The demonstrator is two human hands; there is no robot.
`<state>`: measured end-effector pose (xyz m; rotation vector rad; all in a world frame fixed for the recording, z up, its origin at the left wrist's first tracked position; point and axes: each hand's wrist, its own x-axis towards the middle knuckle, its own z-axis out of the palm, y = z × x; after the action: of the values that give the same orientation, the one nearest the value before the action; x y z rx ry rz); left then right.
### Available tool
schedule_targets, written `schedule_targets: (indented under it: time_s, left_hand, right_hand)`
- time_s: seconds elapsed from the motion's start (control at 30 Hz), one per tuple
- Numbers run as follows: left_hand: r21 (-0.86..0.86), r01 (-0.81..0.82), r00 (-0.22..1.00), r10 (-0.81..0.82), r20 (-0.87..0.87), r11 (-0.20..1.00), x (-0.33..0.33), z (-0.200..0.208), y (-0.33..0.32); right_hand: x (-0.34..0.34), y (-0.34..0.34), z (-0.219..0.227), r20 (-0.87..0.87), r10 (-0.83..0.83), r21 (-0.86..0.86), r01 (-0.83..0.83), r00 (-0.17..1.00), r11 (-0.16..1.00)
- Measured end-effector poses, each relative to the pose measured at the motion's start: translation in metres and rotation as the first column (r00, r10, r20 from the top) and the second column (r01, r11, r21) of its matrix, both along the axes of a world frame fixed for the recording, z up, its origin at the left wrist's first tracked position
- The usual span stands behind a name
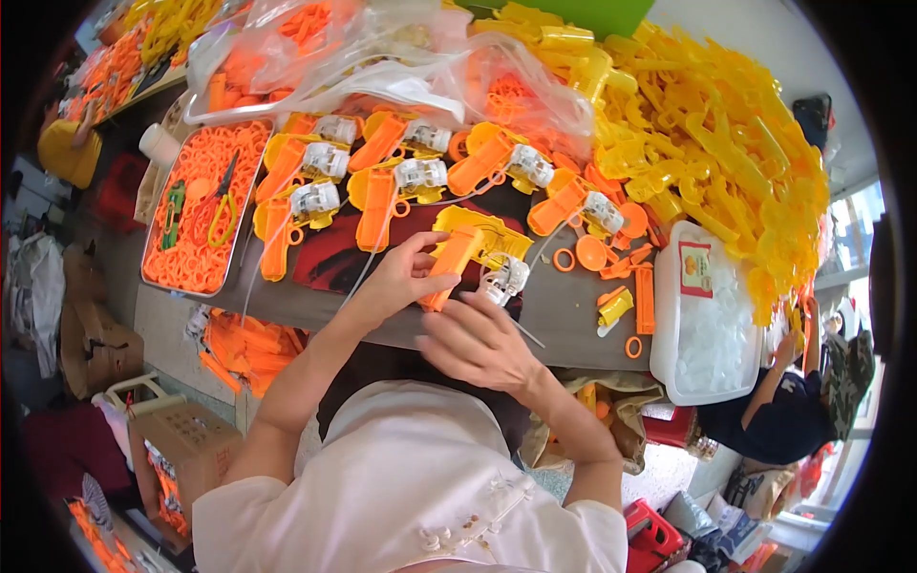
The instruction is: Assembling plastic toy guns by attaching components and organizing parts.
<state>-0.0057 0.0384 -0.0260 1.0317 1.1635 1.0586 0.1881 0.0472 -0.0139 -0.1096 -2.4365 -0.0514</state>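
Note:
My left hand (399, 280) grips the orange handle piece (453, 265) of a toy gun, thumb and fingers closed round its sides. Behind that piece lies a yellow half-shell (492, 232) with thin wires along it. A white mechanism (504, 279) with a clear tube hangs at its near right side. My right hand (485, 346) is just below the mechanism, slightly smeared, its fingers stretched out to the left with nothing visible in them. Whether its fingertips touch the toy is hard to see. Several similar part-built toy guns (380, 205) lie in rows beyond my hands.
At left, a metal tray (232, 277) of orange rings holds yellow-handled scissors (225, 205) and a green tool (173, 215). A yellow shell heap (707, 124) and white tub (675, 377) of clear parts stand right. Plastic bags (382, 72) lie behind. Another person (778, 411) is at far right.

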Motion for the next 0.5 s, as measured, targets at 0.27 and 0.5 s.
schedule_targets:
  time_s: [0.27,0.5]
  left_hand:
    - [0.25,0.082,0.897,0.038,-0.441,0.965,-0.008,-0.001,0.011]
    - [0.15,0.03,0.897,0.04,-0.44,0.988,-0.009,0.004,0.013]
  right_hand:
    - [0.006,0.028,-0.017,-0.072,-0.7,-0.699,0.465,0.71,0.544]
    - [-0.004,0.042,-0.015,0.03,-0.678,-0.387,0.634,0.735,0.67]
